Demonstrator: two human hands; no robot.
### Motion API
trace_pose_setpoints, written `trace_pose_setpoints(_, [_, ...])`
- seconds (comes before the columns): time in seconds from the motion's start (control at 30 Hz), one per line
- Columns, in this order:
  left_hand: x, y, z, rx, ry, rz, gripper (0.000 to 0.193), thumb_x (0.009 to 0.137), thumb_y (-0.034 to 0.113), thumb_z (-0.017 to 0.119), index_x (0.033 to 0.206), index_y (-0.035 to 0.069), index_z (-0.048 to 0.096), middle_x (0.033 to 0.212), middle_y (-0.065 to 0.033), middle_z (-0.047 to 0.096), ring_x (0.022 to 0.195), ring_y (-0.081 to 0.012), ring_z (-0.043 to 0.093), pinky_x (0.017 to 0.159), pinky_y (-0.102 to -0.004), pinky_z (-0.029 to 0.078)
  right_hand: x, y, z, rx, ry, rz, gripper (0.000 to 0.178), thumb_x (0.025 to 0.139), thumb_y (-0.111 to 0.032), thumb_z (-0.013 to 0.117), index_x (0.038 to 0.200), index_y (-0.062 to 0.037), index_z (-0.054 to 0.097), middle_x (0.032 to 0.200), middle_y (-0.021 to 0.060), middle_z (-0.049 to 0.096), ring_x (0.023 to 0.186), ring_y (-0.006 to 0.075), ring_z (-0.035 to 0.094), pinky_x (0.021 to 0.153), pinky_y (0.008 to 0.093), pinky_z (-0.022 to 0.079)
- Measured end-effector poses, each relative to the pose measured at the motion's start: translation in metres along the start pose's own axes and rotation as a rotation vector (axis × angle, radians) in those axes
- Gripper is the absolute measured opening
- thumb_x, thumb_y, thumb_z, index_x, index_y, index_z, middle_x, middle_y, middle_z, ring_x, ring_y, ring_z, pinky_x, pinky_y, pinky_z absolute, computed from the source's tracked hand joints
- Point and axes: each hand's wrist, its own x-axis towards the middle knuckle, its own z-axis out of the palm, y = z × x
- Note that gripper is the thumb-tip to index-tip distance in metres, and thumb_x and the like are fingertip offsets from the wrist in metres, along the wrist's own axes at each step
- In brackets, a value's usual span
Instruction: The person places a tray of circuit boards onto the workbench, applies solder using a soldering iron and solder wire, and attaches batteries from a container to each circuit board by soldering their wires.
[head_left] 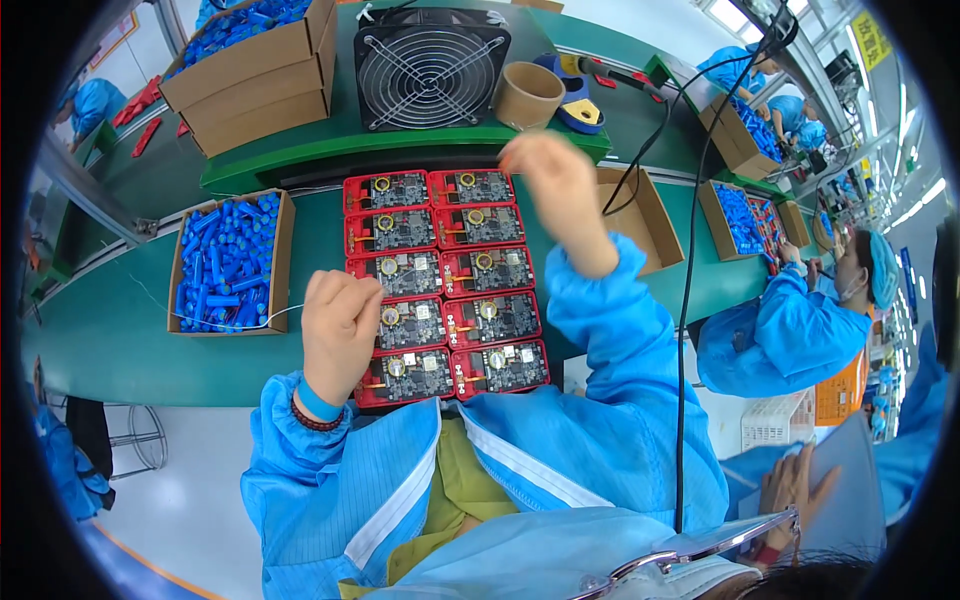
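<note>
White wire (284,313), pinched in left fingers (360,298)

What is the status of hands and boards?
Left hand closed on thin pale wire; right hand blurred. Ten dark circuit boards in red rectangular cases. Black cable hanging at right.

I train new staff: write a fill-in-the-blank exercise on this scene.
The columns of red-cased boards number ____.
The cylinders in the carton left of the boards are coloured ____.
The brown roll stands to the ____ of the fan.
The thin pale wire runs to the person's ____ hand.
Missing words: two; blue; right; left.
</note>
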Motion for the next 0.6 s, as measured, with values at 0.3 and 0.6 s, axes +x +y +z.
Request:
trace_pose_setpoints(0.3, [-0.017,-0.014,-0.002,0.051,0.01,-0.084,0.007,0.079,-0.003,0.061,0.085,0.0,0.06,0.074,-0.013,0.052,0.072,-0.0302,0.049,0.063,-0.0399,0.04,0.118,0.057,-0.093,0.613,0.617,0.431,0.036,0.097,-0.037,0.05,0.11,-0.0041,0.051,0.098,0.0125,0.06,0.076,0.02,0.055,0.067,0.0343,0.048])
trace_pose_setpoints(0.6, [-0.037,-0.018,-0.018,0.054,0.011,-0.169,0.009,0.077,-0.004,0.064,0.085,0.0,0.062,0.077,-0.0108,0.052,0.074,-0.0281,0.051,0.064,-0.0381,0.041,0.097,0.029,-0.086,0.152,0.52,0.4,0.031,0.095,-0.037,0.052,0.106,-0.0109,0.064,0.08,0.0047,0.063,0.066,0.0107,0.058,0.055,0.023,0.045])
